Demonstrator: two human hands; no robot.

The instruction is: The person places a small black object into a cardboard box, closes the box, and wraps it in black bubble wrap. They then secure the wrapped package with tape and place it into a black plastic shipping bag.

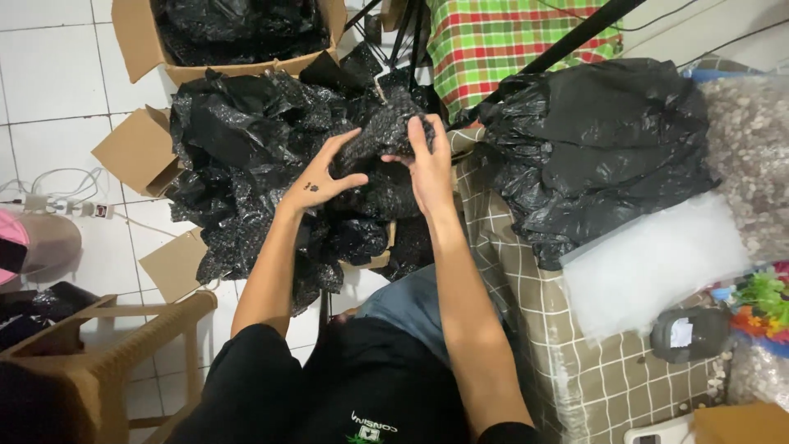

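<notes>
Both of my hands hold a black bubble-wrap piece above a pile of black bubble wrap. My left hand grips its left side, thumb out to the right. My right hand pinches its right edge from above, fingers curled over the top. The pile spills out of an open cardboard box on the white tiled floor. What lies inside the held piece is hidden.
A second cardboard box of black wrap stands behind. A large black plastic bag and a white foam sheet lie on a checked surface at right. A wicker chair stands at lower left.
</notes>
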